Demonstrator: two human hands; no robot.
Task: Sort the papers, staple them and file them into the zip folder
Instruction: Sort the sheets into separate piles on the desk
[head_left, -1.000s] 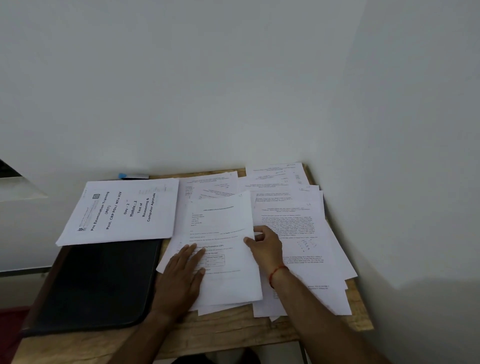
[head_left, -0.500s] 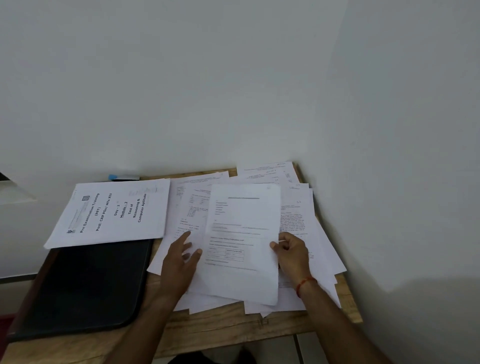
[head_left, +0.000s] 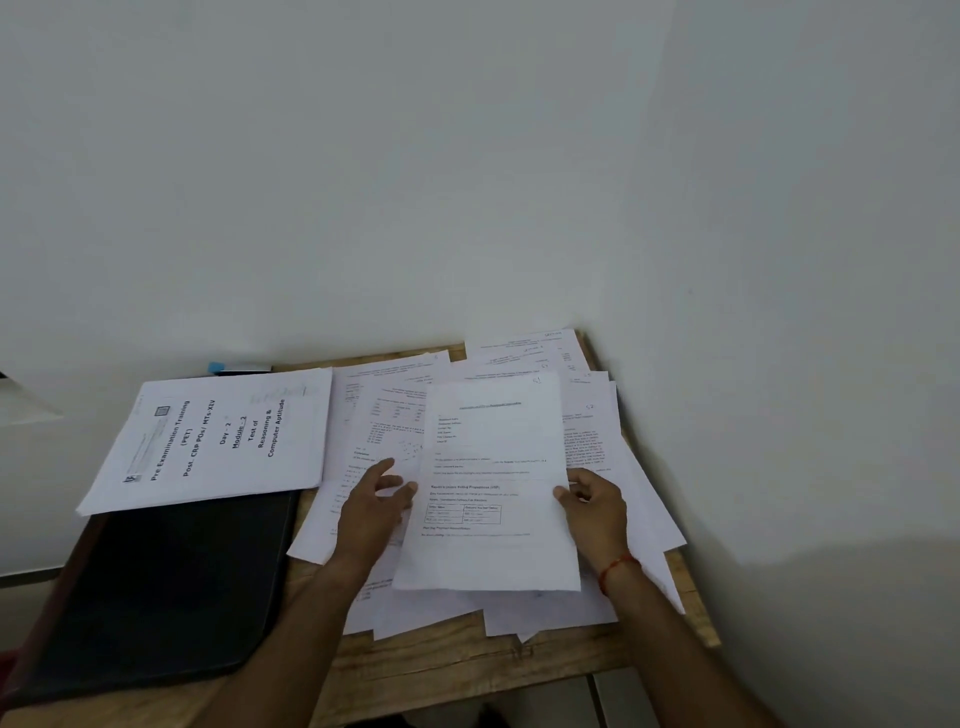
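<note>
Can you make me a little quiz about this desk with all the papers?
1. True or false: the black zip folder lies on top of the booklet.
2. Which wrist wears the red thread? A) left B) right
3. Fill in: the papers lie on a ___ table.

Key: 1 false, the booklet overlaps the folder's far edge. 2 B, by the right hand. 3 wooden.
</note>
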